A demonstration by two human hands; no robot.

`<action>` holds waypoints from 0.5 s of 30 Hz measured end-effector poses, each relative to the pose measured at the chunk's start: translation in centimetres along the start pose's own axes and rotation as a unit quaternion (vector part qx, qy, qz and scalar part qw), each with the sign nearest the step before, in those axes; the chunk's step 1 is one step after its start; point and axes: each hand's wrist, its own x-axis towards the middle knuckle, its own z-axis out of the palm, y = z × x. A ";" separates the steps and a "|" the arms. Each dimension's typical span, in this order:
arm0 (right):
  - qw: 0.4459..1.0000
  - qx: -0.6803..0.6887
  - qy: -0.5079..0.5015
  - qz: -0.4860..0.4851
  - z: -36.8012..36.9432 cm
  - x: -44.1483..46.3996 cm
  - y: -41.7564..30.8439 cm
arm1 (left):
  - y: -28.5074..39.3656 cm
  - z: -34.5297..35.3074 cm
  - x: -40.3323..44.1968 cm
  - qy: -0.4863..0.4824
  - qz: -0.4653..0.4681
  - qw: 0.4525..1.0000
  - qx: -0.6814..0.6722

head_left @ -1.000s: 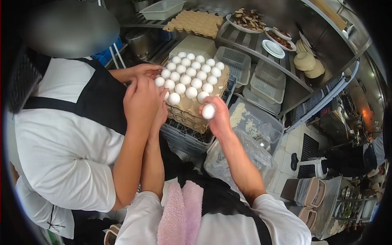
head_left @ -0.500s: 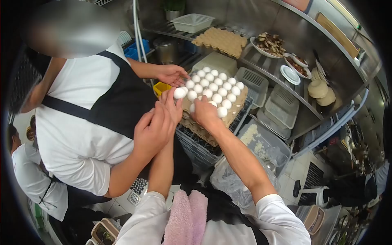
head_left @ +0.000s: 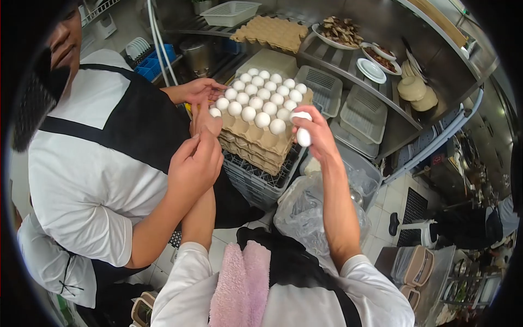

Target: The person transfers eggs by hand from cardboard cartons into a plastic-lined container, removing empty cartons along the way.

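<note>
Stacked cardboard egg trays (head_left: pixel 256 143) stand in front of me, the top one holding several white eggs (head_left: pixel 256 102). My right hand (head_left: pixel 318 136) is closed around two white eggs (head_left: pixel 303 137) just off the tray's right corner. At the tray's left edge is my left hand (head_left: pixel 208 121), its fingers partly hidden behind a co-worker's hand; a white egg (head_left: pixel 215 112) shows in its grip. The co-worker's nearer hand (head_left: pixel 196 158) crosses over my left forearm. Their other hand (head_left: pixel 202 90) rests beside the tray's far left side.
Grey crates (head_left: pixel 261 188) support the trays. An empty egg tray (head_left: pixel 271 32) and a plate of dark brown food (head_left: pixel 339 32) sit on the steel shelf. Plastic baskets (head_left: pixel 364 117) stand to the right. A clear plastic bag (head_left: pixel 308 210) hangs near my right forearm.
My right hand has lifted from the tray's front and moved right with two eggs, leaving bare cups along the front row. The view has shifted, and my left hand stays by the tray's left edge.
</note>
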 end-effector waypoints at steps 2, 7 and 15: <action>0.857 -0.482 0.010 -0.184 -1.9 1.3 0.6 | -2.8 0.1 -1.3 0.046 -0.078 0.990 -0.104; 0.777 -0.628 0.051 0.016 3.7 0.1 -1.0 | -1.6 -0.6 2.3 0.028 -0.129 0.990 0.048; 0.789 -0.595 0.144 -0.045 3.3 1.2 2.7 | 7.4 -6.7 7.2 -0.020 0.166 0.755 0.634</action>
